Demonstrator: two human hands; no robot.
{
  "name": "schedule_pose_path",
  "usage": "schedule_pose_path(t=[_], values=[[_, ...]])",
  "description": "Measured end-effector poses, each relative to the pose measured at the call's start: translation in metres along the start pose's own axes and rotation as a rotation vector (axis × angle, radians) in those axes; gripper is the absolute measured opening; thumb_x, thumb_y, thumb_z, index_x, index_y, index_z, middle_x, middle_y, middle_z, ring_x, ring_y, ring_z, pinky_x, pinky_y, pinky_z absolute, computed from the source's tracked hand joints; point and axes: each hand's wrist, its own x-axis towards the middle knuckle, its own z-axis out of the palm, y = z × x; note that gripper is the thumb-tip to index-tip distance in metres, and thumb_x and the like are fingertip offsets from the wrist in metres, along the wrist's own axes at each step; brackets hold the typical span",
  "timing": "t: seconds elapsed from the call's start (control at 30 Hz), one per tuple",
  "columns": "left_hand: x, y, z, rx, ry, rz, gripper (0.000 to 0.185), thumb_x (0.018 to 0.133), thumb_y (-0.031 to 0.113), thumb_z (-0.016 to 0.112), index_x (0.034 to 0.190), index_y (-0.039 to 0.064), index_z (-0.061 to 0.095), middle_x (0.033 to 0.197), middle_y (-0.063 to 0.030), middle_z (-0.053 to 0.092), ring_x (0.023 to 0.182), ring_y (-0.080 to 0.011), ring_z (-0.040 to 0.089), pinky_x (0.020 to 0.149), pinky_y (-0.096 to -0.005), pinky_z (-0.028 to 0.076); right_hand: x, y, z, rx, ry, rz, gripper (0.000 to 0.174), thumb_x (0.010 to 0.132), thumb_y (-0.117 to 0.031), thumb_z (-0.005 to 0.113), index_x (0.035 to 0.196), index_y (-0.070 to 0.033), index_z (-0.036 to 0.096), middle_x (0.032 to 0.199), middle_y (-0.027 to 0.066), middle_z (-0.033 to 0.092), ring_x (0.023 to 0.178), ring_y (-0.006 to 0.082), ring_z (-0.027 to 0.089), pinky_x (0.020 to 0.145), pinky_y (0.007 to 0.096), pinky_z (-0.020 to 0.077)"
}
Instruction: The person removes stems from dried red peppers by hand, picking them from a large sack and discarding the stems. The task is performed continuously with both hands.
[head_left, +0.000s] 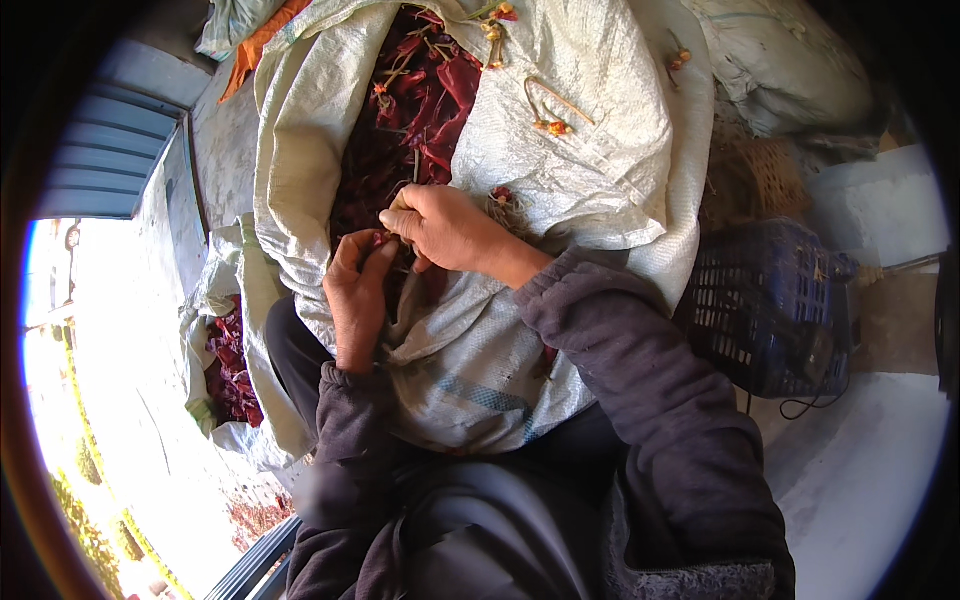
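A white woven sack (570, 172) lies open before me, its mouth folded back around many dried red chilli peppers (420, 105). My left hand (356, 289) is over the near end of the opening, a small piece of red chilli (379, 239) pinched between thumb and finger. Just above and to the right of it is my right hand (446, 225), palm down with thumb and forefinger together. Whatever those fingertips may hold is too small to make out. Chilli stalks with orange caps (555, 126) are scattered on the sack's folded flap. A small heap of stalks (510, 214) sits beside my right wrist.
At the right stands a dark blue plastic crate (780, 300) with a thin cord by it. Behind it is a woven basket (776, 176), with a full pale sack (780, 60) farther back. Another open sack (262, 337) holding red chillies stands at my left.
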Motion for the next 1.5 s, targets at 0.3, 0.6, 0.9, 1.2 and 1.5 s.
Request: schedule_pose_path(t=[0.3, 0.6, 0.9, 1.2, 1.5], values=[[0.001, -0.023, -0.009, -0.100, -0.028, 0.023, 0.011, 0.090, -0.001, 0.068, 0.100, 0.001, 0.067, 0.088, 0.0031, 0.063, 0.083, -0.0043, 0.054, 0.077, -0.0203, 0.045, 0.000, 0.010, 0.001, -0.409, 0.017, -0.396, 0.024, 0.094, -0.022, 0.063, 0.090, 0.002, 0.062, 0.076, 0.0210, 0.068, 0.072, 0.0378, 0.067, 0.067, 0.0451, 0.0525], [0.006, -0.029, -0.011, -0.569, -0.081, -0.131, 0.008, 0.093, 0.001, 0.065, 0.100, 0.003, 0.066, 0.093, -0.0036, 0.068, 0.083, -0.0125, 0.064, 0.076, -0.0250, 0.053, 0.007, -0.002, -0.009, 0.543, -0.001, -0.006, 0.022, 0.100, -0.019, 0.059, 0.092, 0.001, 0.061, 0.069, 0.0034, 0.059, 0.054, 0.0103, 0.057, 0.049, 0.0264, 0.0509], [0.006, -0.028, -0.004, -0.592, -0.075, -0.161, 0.010, 0.096, 0.004, 0.063, 0.105, 0.004, 0.067, 0.097, -0.0032, 0.067, 0.086, -0.0128, 0.064, 0.080, -0.0265, 0.054, -0.013, -0.057, -0.096, 1.082, -0.584, -0.539, 0.080, 0.098, -0.069, 0.034, 0.110, 0.005, 0.061, 0.072, 0.0071, 0.061, 0.056, 0.0171, 0.058, 0.051, 0.0333, 0.0523], [0.035, 0.006, 0.002, -0.405, -0.221, -0.129, 0.016, 0.099, 0.005, 0.058, 0.114, 0.004, 0.063, 0.102, -0.0040, 0.068, 0.090, -0.0128, 0.065, 0.082, -0.0289, 0.055, 0.010, -0.005, -0.024, -0.418, 0.046, -0.253, 0.039, 0.091, -0.037, 0.068, 0.086, 0.002, 0.064, 0.076, 0.0235, 0.067, 0.073, 0.0394, 0.068, 0.065, 0.0455, 0.0530], [0.112, 0.002, 0.001, -0.160, -0.532, 0.115, 0.023, 0.099, 0.005, 0.059, 0.121, 0.000, 0.062, 0.110, -0.0029, 0.067, 0.102, -0.0093, 0.060, 0.093, -0.0252, 0.047, 0.021, -0.015, -0.030, -0.013, 0.186, -0.093, 0.022, 0.095, -0.019, 0.067, 0.090, 0.002, 0.061, 0.065, 0.0059, 0.064, 0.052, 0.0105, 0.060, 0.047, 0.0269, 0.0477]])
